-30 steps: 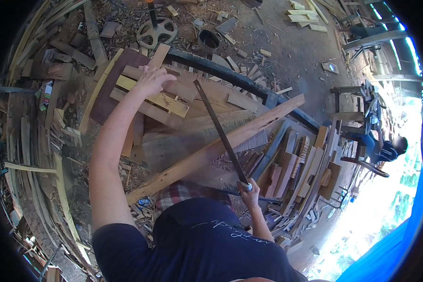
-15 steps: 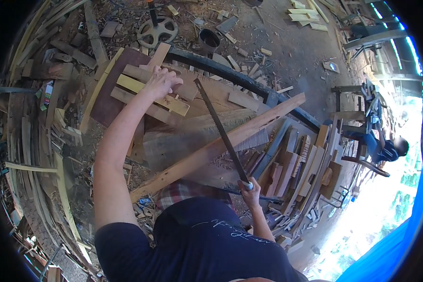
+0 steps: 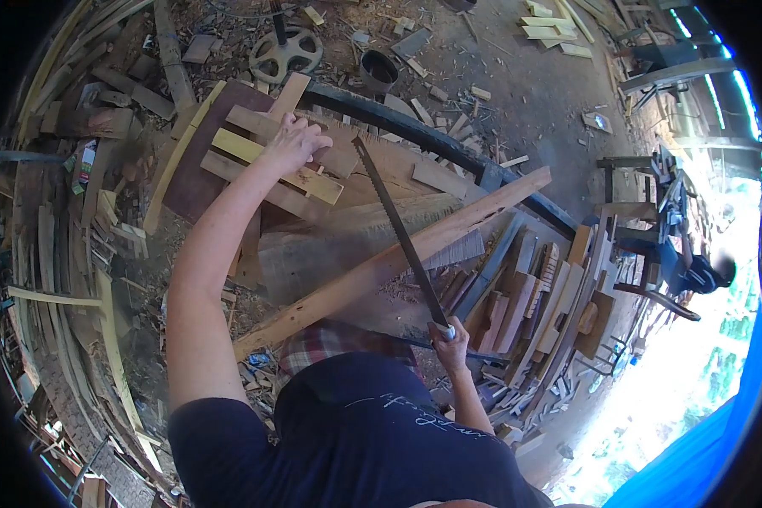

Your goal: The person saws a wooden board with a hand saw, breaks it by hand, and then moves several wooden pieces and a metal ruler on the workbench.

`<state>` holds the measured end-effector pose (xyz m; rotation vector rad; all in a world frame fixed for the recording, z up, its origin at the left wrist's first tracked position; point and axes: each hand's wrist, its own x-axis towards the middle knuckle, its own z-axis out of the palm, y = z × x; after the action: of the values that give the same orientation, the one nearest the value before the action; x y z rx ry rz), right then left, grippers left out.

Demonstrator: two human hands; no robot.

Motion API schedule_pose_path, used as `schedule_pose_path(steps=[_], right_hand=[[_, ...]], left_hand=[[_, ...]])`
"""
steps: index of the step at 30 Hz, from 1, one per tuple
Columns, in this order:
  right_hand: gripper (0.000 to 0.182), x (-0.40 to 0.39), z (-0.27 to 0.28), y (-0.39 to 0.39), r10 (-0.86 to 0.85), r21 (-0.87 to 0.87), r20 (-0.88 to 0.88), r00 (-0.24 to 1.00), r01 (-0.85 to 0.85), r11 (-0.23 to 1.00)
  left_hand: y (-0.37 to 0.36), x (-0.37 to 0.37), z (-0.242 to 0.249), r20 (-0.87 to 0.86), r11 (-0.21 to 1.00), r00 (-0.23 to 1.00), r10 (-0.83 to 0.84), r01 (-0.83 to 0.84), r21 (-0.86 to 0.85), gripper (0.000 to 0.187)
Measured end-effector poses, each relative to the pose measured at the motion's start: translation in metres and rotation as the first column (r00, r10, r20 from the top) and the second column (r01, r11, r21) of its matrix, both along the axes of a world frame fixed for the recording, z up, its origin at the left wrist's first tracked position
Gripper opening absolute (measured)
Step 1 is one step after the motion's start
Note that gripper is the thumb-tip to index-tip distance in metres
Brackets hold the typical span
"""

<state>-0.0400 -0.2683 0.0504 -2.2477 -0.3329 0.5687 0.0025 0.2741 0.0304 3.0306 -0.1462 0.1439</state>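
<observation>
My right hand (image 3: 450, 336) grips the pale handle of a handsaw (image 3: 395, 222). The long toothed blade points up and away from me, crossing above a long wooden beam (image 3: 372, 273). My left hand (image 3: 295, 144) lies across several short boards, with its fingers curled over a brown wooden board (image 3: 337, 158). Beside it, nearer me, are a yellow wooden strip (image 3: 238, 146) and another brown strip (image 3: 289, 201). The boards rest partly on a dark red-brown panel (image 3: 196, 179). How firmly the left fingers hold the board is hard to see.
A dark metal rail (image 3: 381, 116) runs behind the boards. Stacked timber offcuts (image 3: 516, 313) stand at the right, and long planks (image 3: 55, 262) line the left. A spoked wheel (image 3: 285, 56) and a bucket (image 3: 378, 71) sit at the back. Another person (image 3: 694, 271) is far right.
The saw blade has shifted very slightly, its tip a little to the right. Both hands keep nearly the same places, and the boards look unmoved.
</observation>
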Motion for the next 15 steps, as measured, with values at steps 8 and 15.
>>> schedule_pose_path(steps=[8,15], right_hand=[[0.024,-0.001,0.0,-0.001,0.009,-0.009,0.02,1.0,-0.009,1.0],[0.024,0.0,0.0,-0.001,0.013,0.02,0.039,0.999,-0.014,1.0]], left_hand=[[-0.006,0.002,0.012,-0.113,0.991,0.99,0.087,-0.097,-0.089,0.03],[-0.001,-0.011,0.027,-0.095,0.967,0.981,0.171,-0.185,-0.175,0.049]])
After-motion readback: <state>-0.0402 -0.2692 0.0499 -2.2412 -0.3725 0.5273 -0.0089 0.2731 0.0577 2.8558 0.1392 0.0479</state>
